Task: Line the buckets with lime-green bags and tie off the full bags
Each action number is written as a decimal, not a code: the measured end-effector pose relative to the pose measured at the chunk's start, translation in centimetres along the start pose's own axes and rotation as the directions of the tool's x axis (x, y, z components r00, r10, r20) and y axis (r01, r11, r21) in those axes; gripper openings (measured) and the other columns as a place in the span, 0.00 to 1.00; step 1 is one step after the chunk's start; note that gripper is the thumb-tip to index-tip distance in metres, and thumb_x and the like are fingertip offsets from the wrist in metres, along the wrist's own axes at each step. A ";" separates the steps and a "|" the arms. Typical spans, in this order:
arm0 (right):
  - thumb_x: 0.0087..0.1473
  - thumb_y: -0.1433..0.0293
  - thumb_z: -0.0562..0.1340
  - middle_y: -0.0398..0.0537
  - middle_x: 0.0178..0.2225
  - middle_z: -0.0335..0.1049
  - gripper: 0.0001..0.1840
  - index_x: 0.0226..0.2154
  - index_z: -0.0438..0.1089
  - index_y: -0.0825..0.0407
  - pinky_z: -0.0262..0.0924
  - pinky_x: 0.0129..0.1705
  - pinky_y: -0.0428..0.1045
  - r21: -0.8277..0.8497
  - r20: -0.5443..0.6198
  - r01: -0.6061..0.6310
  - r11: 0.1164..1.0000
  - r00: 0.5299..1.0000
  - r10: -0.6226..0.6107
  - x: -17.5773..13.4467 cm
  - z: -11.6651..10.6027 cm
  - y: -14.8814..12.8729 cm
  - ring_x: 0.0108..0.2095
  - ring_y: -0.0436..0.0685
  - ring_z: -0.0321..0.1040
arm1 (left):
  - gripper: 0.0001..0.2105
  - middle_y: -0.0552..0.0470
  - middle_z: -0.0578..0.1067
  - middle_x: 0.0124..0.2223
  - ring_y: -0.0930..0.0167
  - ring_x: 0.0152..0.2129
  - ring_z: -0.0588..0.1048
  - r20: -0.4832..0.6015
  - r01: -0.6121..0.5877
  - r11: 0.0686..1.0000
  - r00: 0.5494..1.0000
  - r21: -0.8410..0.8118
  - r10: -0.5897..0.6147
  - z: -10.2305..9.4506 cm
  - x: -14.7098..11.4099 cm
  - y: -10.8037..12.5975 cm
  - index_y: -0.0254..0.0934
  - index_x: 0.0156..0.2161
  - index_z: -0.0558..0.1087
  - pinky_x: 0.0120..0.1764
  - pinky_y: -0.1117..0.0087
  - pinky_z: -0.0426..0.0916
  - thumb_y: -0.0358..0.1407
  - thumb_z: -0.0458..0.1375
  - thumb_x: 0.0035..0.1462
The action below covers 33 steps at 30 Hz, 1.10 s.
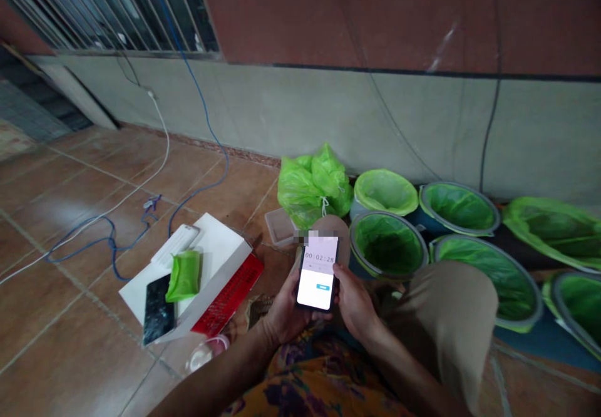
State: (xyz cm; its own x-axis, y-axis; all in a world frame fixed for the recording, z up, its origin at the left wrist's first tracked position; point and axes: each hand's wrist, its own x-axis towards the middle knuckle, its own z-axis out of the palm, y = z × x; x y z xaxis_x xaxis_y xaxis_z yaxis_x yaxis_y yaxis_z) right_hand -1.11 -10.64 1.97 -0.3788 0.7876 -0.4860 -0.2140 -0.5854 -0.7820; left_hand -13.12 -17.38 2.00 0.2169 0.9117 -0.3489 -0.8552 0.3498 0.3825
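Note:
A smartphone (315, 288) with a lit screen reading 00:02:28 is held upright in front of my lap. My left hand (284, 310) grips its left edge, with fingers wrapped behind it. On the other edge, my right hand (354, 301) closes around the phone, its thumb by the side of the screen. The fingertips behind the phone are partly hidden. Just beyond it, a tied bright green plastic bag (305, 185) rests on the floor beside a shallow clear plastic container (280, 226).
Several bins with green liners, among them one grey-rimmed bin (389, 241), stand at the right along the wall. At left, a white box (213, 248) carries a green roll (184, 276), a dark phone (158, 309) and a white device (176, 245). A blue cable (113, 235) trails over the tiles.

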 end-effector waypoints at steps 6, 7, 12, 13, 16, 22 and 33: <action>0.45 0.58 0.67 0.47 0.41 0.78 0.22 0.44 0.72 0.48 0.62 0.32 0.49 -0.035 0.103 0.034 0.999 0.994 -0.030 -0.1 -0.4 0.0 0.39 0.61 0.73 | 0.24 0.40 0.79 0.45 0.61 0.39 0.79 0.000 -0.030 0.999 1.000 -0.018 0.030 0.0 -0.1 -0.1 0.33 0.52 0.73 0.35 0.64 0.76 0.48 0.47 0.65; 0.45 0.60 0.68 0.47 0.42 0.78 0.23 0.45 0.72 0.48 0.64 0.35 0.50 -0.037 0.136 0.049 0.998 0.990 -0.044 -0.2 -0.4 0.0 0.41 0.62 0.73 | 0.23 0.41 0.79 0.45 0.62 0.38 0.79 -0.008 -0.040 0.999 0.999 -0.022 0.040 -0.1 -0.1 -0.1 0.33 0.52 0.73 0.35 0.64 0.76 0.48 0.47 0.65; 0.43 0.70 0.66 0.45 0.44 0.77 0.22 0.44 0.70 0.48 0.64 0.48 0.55 -0.088 0.201 0.140 0.986 0.972 -0.120 -0.7 -0.2 -0.5 0.46 0.61 0.71 | 0.21 0.43 0.79 0.45 0.64 0.36 0.78 -0.070 -0.081 0.996 0.994 -0.027 0.079 -0.2 -0.1 -0.1 0.35 0.54 0.72 0.33 0.63 0.77 0.45 0.48 0.65; 0.43 0.71 0.66 0.45 0.44 0.77 0.21 0.44 0.70 0.48 0.64 0.48 0.55 -0.110 0.197 0.149 0.983 0.972 -0.125 -0.8 -0.1 -0.6 0.46 0.61 0.71 | 0.21 0.43 0.79 0.45 0.64 0.36 0.78 -0.078 -0.076 0.997 0.994 -0.024 0.074 -0.2 -0.1 -0.1 0.35 0.54 0.72 0.33 0.63 0.77 0.45 0.47 0.65; 0.44 0.70 0.67 0.46 0.42 0.77 0.19 0.42 0.71 0.48 0.65 0.45 0.55 -0.177 0.169 0.161 0.971 0.977 -0.132 -0.9 0.1 -0.8 0.42 0.61 0.72 | 0.23 0.41 0.78 0.48 0.63 0.38 0.78 -0.093 -0.052 0.998 0.994 -0.026 0.049 -0.1 0.0 -0.1 0.33 0.54 0.72 0.34 0.63 0.77 0.46 0.47 0.65; 0.44 0.67 0.69 0.47 0.45 0.77 0.21 0.44 0.71 0.47 0.65 0.47 0.56 -0.142 0.174 0.138 0.980 0.978 -0.113 -0.8 -0.1 -0.4 0.44 0.62 0.72 | 0.22 0.40 0.78 0.48 0.64 0.38 0.78 -0.091 -0.055 0.998 0.994 -0.027 0.053 -0.3 0.1 -0.2 0.34 0.54 0.72 0.34 0.63 0.77 0.46 0.47 0.65; 0.43 0.62 0.71 0.48 0.47 0.76 0.27 0.48 0.70 0.47 0.66 0.48 0.57 -0.039 0.129 0.048 0.998 0.991 -0.042 -0.4 -0.7 0.8 0.46 0.64 0.72 | 0.25 0.40 0.79 0.45 0.64 0.36 0.78 -0.095 -0.044 0.999 0.995 -0.021 0.042 -0.4 0.0 -0.4 0.31 0.53 0.73 0.33 0.65 0.76 0.50 0.47 0.64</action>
State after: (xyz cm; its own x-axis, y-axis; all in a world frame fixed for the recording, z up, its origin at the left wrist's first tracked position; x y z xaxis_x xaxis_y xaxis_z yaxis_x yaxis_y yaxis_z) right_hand -0.53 -11.24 1.30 -0.4820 0.7803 -0.3984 -0.1960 -0.5393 -0.8190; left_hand -12.93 -17.61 1.53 0.1351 0.9010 -0.4122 -0.8738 0.3044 0.3792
